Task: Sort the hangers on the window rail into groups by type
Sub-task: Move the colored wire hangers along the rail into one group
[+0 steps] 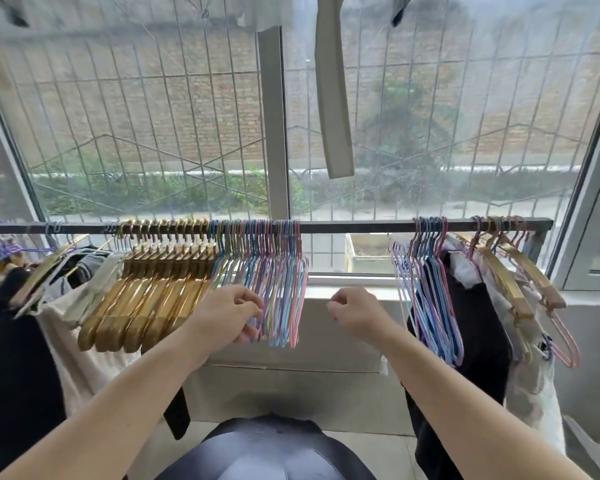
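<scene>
A dark window rail [354,226] runs across the view. On its left half hangs a tight row of gold hangers [146,299], and right beside them a packed bunch of thin pastel wire hangers [278,292]. My left hand [227,315] touches the lower left side of that pastel bunch, fingers curled among the wires. My right hand [355,311] hovers in the gap to the right, fingers curled, nothing in it. A smaller pastel group [430,292] and a few gold hangers [513,275] mixed with pink wire ones hang at the right.
Clothes hang on hangers at the far left [32,306] and at the right [478,323]. A pale garment strip [333,98] dangles from above before the window. A white sill [347,280] runs below the rail.
</scene>
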`<state>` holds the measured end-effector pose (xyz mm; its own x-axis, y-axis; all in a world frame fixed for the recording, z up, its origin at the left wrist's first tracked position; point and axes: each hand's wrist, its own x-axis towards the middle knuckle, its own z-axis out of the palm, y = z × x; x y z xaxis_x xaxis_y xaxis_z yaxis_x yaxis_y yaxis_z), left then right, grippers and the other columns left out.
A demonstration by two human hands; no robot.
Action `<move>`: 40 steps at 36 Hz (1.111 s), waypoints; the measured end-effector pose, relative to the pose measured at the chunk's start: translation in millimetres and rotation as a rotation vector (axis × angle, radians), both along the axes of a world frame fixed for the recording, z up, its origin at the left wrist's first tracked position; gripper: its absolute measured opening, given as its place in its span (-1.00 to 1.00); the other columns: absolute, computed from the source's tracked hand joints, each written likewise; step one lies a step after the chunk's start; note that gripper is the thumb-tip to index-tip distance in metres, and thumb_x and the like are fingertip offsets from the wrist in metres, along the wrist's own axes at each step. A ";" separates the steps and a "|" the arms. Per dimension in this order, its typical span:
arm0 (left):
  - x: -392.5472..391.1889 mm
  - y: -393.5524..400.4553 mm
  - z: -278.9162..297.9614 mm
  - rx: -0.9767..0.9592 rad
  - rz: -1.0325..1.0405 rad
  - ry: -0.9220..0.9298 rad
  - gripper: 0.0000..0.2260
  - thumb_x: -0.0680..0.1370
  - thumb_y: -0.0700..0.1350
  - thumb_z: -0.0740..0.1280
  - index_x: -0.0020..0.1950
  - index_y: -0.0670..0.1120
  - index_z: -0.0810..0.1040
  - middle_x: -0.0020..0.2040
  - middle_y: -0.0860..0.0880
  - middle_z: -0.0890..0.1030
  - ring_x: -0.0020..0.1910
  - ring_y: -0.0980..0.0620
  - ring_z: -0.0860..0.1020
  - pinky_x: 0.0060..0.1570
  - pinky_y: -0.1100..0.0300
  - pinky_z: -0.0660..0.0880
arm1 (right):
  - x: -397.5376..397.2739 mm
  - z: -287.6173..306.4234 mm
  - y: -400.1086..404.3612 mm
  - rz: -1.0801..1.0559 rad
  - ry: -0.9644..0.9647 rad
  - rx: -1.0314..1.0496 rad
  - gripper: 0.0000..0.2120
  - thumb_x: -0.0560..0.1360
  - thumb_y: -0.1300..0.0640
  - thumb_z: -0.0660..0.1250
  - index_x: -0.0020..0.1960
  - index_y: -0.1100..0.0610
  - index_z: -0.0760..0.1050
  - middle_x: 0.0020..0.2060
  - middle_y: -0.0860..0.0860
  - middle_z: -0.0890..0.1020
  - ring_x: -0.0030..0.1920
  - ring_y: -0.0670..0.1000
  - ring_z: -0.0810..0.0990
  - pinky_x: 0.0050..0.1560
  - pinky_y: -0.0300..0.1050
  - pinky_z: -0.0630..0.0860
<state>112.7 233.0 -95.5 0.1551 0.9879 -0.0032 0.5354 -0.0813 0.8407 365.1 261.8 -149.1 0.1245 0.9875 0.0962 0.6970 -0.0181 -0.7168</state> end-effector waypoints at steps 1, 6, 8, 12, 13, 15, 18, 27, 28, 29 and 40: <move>-0.9 0.2 0.8 -0.011 -0.004 0.002 -0.88 0.68 -0.23 0.27 0.08 -0.14 0.60 0.01 -0.14 0.68 -0.21 -0.12 0.72 -0.27 0.16 0.60 | -8.3 -3.9 3.4 0.007 0.013 -0.015 -0.75 0.56 0.12 0.25 -0.06 0.30 0.60 -0.19 0.19 0.68 -0.28 0.02 0.50 -0.27 -0.12 0.39; -9.6 10.5 22.1 0.035 0.018 0.038 -0.87 0.67 -0.24 0.27 0.06 -0.14 0.61 0.02 -0.14 0.68 -0.14 -0.16 0.72 -0.20 0.07 0.63 | -42.0 -5.2 31.9 0.036 0.072 -0.114 -0.63 0.60 0.01 0.26 -0.35 0.05 0.31 -0.44 -0.02 0.41 -0.39 0.00 0.37 -0.38 -0.16 0.26; -11.0 12.6 28.5 0.048 0.027 0.027 -0.86 0.67 -0.25 0.26 0.06 -0.14 0.62 0.02 -0.14 0.67 -0.15 -0.14 0.72 -0.19 0.06 0.63 | -50.3 -9.5 41.5 0.028 0.142 -0.187 -0.66 0.61 -0.05 0.27 -0.29 0.06 0.37 -0.37 0.03 0.47 -0.34 0.04 0.46 -0.37 -0.19 0.34; -9.9 14.9 30.8 0.053 0.028 0.016 -0.87 0.67 -0.23 0.26 0.06 -0.13 0.62 0.03 -0.13 0.67 -0.15 -0.12 0.72 -0.17 0.08 0.63 | -59.9 -17.8 50.6 -0.005 0.211 -0.281 -0.72 0.62 -0.04 0.29 -0.14 0.14 0.48 -0.24 0.09 0.57 -0.28 0.07 0.53 -0.39 -0.23 0.42; -9.3 15.5 30.3 0.054 0.027 0.022 -0.87 0.67 -0.22 0.27 0.06 -0.12 0.62 0.03 -0.12 0.67 -0.15 -0.10 0.72 -0.17 0.09 0.63 | -62.1 -19.1 51.2 -0.008 0.212 -0.286 -0.74 0.62 -0.01 0.29 -0.13 0.15 0.49 -0.22 0.10 0.58 -0.27 0.07 0.55 -0.38 -0.23 0.44; -7.9 15.8 28.8 0.059 0.019 0.040 -0.88 0.67 -0.21 0.27 0.07 -0.09 0.61 0.03 -0.10 0.67 -0.13 -0.08 0.72 -0.19 0.13 0.64 | -66.8 -21.5 51.4 -0.011 0.209 -0.291 -0.82 0.60 0.07 0.29 -0.11 0.15 0.53 -0.21 0.10 0.60 -0.27 0.06 0.56 -0.38 -0.24 0.44; -7.2 17.3 27.3 0.061 0.022 0.041 -0.88 0.67 -0.19 0.27 0.07 -0.08 0.60 0.04 -0.08 0.66 -0.13 -0.06 0.72 -0.22 0.18 0.61 | -72.6 -21.3 51.5 -0.028 0.197 -0.273 -0.86 0.52 0.17 0.29 -0.20 0.14 0.51 -0.32 0.07 0.57 -0.36 0.03 0.51 -0.36 -0.21 0.42; -16.3 21.1 26.5 0.043 0.026 0.015 -0.86 0.68 -0.22 0.26 0.06 -0.11 0.62 0.03 -0.11 0.67 -0.19 -0.06 0.73 -0.21 0.15 0.64 | -58.6 5.5 22.3 -0.136 0.094 -0.080 -0.69 0.55 0.05 0.23 -0.35 0.09 0.34 -0.40 -0.01 0.49 -0.40 0.02 0.44 -0.38 -0.13 0.31; -18.1 21.7 27.0 0.035 0.032 0.006 -0.86 0.68 -0.23 0.26 0.07 -0.12 0.62 0.04 -0.11 0.66 -0.20 -0.05 0.72 -0.20 0.13 0.64 | -55.2 8.1 19.0 -0.147 0.088 -0.043 -0.70 0.55 0.06 0.23 -0.33 0.08 0.33 -0.39 -0.01 0.49 -0.39 0.02 0.42 -0.39 -0.12 0.30; -19.5 21.8 27.2 0.027 0.039 -0.002 -0.87 0.68 -0.23 0.26 0.07 -0.12 0.61 0.04 -0.12 0.66 -0.20 -0.06 0.72 -0.18 0.10 0.64 | -51.3 9.5 15.3 -0.160 0.093 -0.013 -0.73 0.56 0.07 0.23 -0.30 0.08 0.34 -0.36 0.00 0.52 -0.38 0.03 0.42 -0.37 -0.11 0.31; -23.2 19.9 28.5 -0.004 0.042 -0.015 -0.87 0.68 -0.20 0.27 0.08 -0.11 0.62 0.04 -0.11 0.67 -0.16 -0.04 0.73 -0.05 -0.03 0.67 | -26.4 51.7 -6.0 -0.241 -0.157 0.343 -0.69 0.70 0.00 0.08 -0.08 0.15 0.43 -0.21 0.06 0.58 -0.19 0.13 0.52 -0.23 0.03 0.34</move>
